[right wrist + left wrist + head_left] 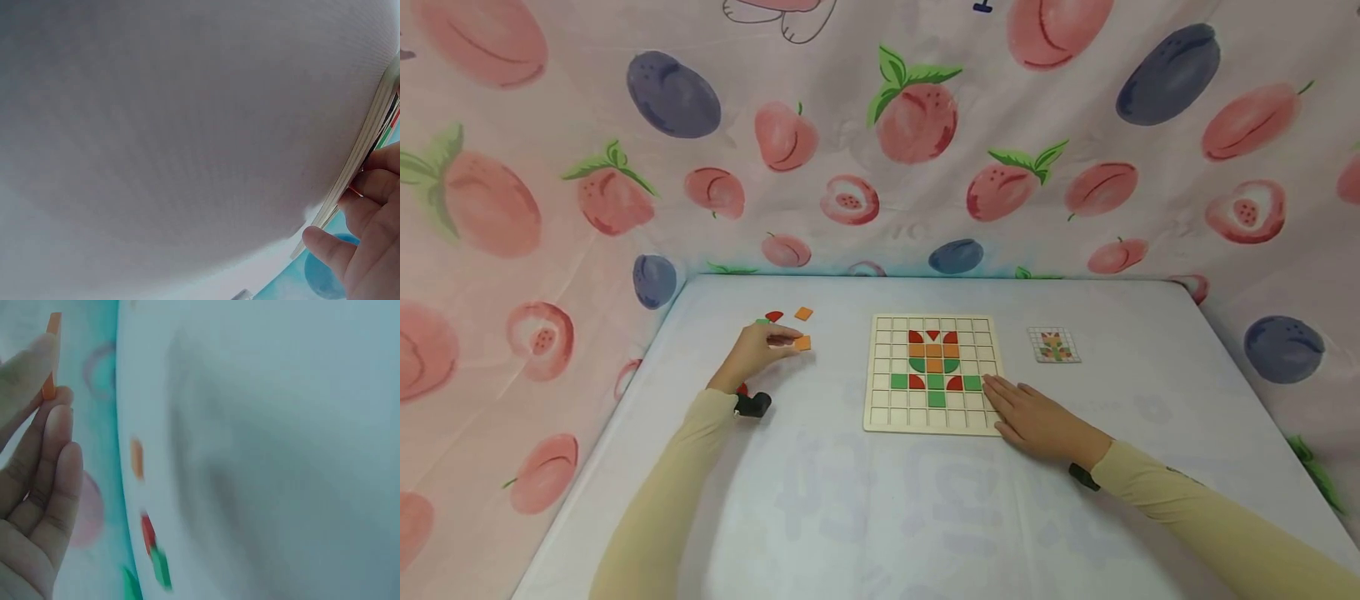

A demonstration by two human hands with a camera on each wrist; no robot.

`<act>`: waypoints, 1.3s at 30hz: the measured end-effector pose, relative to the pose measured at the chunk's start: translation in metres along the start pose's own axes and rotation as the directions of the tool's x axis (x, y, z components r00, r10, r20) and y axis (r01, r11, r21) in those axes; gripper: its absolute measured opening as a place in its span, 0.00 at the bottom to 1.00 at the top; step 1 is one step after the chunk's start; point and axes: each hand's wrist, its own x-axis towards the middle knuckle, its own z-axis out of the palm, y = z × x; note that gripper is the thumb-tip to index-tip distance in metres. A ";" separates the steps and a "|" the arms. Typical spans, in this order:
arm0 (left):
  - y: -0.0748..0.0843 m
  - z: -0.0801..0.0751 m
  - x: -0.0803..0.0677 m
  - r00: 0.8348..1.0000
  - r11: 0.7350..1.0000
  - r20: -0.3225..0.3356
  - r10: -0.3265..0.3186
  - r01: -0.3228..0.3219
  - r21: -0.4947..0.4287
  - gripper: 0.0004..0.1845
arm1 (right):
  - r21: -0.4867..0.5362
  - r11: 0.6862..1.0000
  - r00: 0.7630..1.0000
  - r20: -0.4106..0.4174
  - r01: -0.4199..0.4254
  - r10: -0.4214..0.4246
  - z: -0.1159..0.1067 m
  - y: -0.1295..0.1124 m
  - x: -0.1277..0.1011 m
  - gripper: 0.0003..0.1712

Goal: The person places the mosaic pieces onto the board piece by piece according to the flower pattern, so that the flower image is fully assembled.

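Note:
My left hand [758,348] pinches an orange square tile [52,356] between thumb and fingers, raised above the table in the left wrist view. Behind it lie another orange tile [803,313], a red tile [774,316] and a green tile [762,322], partly hidden by the hand. In the middle is a wooden grid board [880,421] bearing a flower pattern of red, orange and green tiles [934,365]. My right hand [1037,419] rests its extended fingers on the board's right edge, close by the end green tile [972,382].
A small pattern card [1054,344] with a flower on a grid lies right of the board. Part of a red tile [742,389] shows beside the left wrist. Fruit-print cloth [850,125] hangs behind the white-covered table [820,517].

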 end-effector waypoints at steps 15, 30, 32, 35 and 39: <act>0.058 0.072 -0.003 0.992 0.997 0.104 0.072 -0.069 -0.030 0.16 | -0.015 1.000 1.000 0.007 -0.008 0.008 0.001 0.001 0.000 0.34; 0.091 0.120 0.002 0.965 0.991 0.224 0.133 -0.131 -0.024 0.15 | -0.018 1.000 1.000 -0.011 0.001 -0.001 0.002 0.002 0.000 0.34; 0.095 0.123 0.003 0.962 0.989 0.233 0.145 -0.143 -0.024 0.16 | -0.018 1.000 1.000 -0.006 -0.003 0.002 0.002 0.002 0.000 0.34; 0.099 0.128 0.004 0.955 0.988 0.252 0.153 -0.153 -0.021 0.16 | -0.018 1.000 1.000 0.006 -0.007 0.008 0.001 0.002 0.000 0.34; 0.103 0.133 0.005 0.949 0.982 0.264 0.174 -0.186 0.021 0.16 | -0.018 1.000 1.000 0.011 -0.008 0.008 0.000 0.001 0.001 0.34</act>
